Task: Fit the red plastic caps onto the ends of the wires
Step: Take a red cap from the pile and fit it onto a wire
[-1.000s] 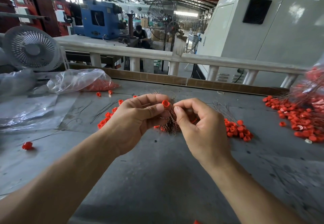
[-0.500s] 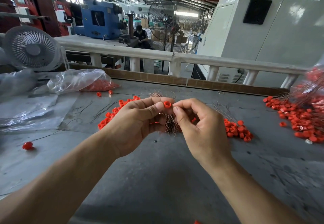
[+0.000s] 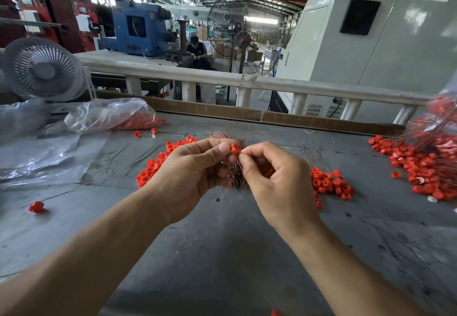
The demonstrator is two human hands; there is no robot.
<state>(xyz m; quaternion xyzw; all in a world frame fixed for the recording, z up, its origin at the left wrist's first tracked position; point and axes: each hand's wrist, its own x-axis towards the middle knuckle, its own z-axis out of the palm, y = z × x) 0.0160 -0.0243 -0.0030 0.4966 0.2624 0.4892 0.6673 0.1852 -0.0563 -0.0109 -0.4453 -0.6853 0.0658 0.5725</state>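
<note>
Above the middle of the grey table (image 3: 222, 254), my left hand (image 3: 190, 179) pinches a small red cap (image 3: 235, 148) between thumb and forefinger. Its lower fingers curl round a bundle of thin copper wires (image 3: 236, 177) that sticks out above and below the fist. My right hand (image 3: 274, 182) meets the cap from the right, its thumb and forefinger pinched together at the cap's edge, where a single wire is too thin to see. More red shows inside that palm. Loose red caps lie in a heap (image 3: 154, 167) left of the hands and in another heap (image 3: 330, 183) to the right.
A clear plastic bag (image 3: 111, 115) with caps lies at the back left, beside a small white fan (image 3: 42, 68). Capped wires and caps are piled at the far right (image 3: 425, 167). One lone cap (image 3: 36, 207) sits near left. A rail (image 3: 247, 82) runs behind the table.
Both hands have risen slightly together with the cap and wire bundle; the pinch at the cap stays the same.
</note>
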